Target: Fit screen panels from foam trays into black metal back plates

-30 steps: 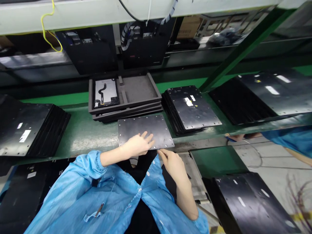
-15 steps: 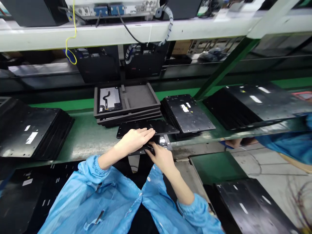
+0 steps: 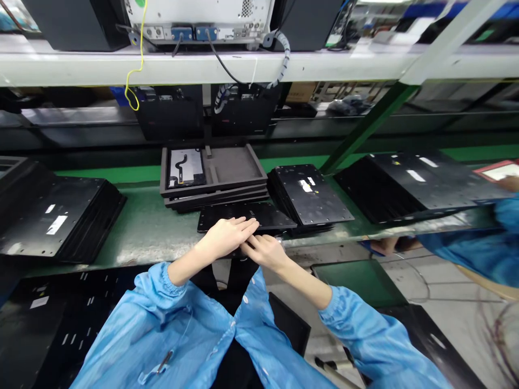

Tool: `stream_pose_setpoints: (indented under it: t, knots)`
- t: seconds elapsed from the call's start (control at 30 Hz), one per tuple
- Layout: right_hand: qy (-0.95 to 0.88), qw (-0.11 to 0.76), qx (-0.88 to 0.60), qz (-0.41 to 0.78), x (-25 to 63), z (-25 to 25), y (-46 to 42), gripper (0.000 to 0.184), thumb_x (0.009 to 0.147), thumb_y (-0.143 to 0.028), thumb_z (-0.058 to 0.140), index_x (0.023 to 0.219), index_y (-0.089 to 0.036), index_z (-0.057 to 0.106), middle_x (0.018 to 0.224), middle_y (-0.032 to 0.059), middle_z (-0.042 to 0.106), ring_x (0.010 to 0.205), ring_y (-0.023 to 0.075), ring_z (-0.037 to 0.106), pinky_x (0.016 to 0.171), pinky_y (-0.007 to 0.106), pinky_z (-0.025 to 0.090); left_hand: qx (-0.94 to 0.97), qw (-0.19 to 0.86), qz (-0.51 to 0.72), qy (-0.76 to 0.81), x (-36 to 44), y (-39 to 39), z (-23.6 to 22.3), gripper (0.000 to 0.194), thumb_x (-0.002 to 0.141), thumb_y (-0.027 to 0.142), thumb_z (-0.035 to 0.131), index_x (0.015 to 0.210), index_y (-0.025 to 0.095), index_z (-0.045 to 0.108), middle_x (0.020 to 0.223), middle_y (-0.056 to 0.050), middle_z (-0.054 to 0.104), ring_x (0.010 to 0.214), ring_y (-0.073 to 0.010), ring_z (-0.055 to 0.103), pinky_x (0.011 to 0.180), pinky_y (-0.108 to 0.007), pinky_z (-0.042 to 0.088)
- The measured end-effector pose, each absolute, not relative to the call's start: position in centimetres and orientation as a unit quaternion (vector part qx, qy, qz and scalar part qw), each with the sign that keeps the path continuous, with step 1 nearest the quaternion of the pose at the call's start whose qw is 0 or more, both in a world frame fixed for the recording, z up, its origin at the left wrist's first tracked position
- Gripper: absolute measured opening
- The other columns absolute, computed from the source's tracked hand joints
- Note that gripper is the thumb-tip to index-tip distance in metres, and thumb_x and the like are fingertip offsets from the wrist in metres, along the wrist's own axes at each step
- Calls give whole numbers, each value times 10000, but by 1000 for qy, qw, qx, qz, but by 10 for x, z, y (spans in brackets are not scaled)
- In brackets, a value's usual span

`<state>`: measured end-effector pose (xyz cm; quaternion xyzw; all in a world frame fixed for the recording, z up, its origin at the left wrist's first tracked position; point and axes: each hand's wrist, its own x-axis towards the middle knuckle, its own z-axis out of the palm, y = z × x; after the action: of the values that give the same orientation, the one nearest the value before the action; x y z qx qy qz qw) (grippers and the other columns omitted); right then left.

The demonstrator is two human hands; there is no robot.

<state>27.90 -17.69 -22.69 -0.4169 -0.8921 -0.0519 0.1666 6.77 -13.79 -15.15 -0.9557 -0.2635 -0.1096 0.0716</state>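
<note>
Now the black plate point(image 3: 275, 217) is sitting before the grey trays point(image 3: 239, 162). Your left hand point(image 3: 230, 236) is lying straight-fingered over its near edge, your right hand point(image 3: 265, 252) resting alongside; I can't tell whether they're gripping. Lopsided pressure could be sliding it into the neighbouring stack point(image 3: 316, 200).

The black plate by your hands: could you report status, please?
Left hand over front edge of black plate; right hand just beside, grip unclear; grey trays close behind, plate stack at right.
</note>
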Motion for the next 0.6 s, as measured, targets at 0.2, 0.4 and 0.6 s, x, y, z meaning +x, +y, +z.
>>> stream_pose_setpoints:
  t: [0.2, 0.4, 0.6]
  knots:
    - [-844, 115, -508, -129, 279, -223, -175, 394, 1098, -98, 498, 1315, -193, 813, 1233, 133, 823, 839, 198, 694, 731, 388, 413, -951, 64, -129, -275, 65, -133, -152, 519, 1051, 55, 562, 1558, 161, 604, 1540, -127, 726, 1370, -248, 745, 1031, -346, 677]
    - [-844, 213, -483, -101, 326, -212, -213, 434, 1158, -177, 448, 1359, -273, 820, 1298, 64, 844, 848, 180, 745, 719, 375, 454, -950, 75, -126, -276, 65, -132, -158, 519, 1069, 66, 547, 1567, 203, 601, 1570, -99, 707, 1400, -241, 726, 1059, -351, 670]
    - [-832, 306, -445, -129, 399, -194, -320, 643, 1066, -132, 625, 1643, -415, 590, 1311, 6, 838, 896, 190, 804, 774, 360, 561, -951, 121, -94, -270, 71, -143, -169, 497, 1085, 75, 536, 1560, 199, 617, 1629, -98, 655, 1414, -263, 715, 1095, -394, 657]
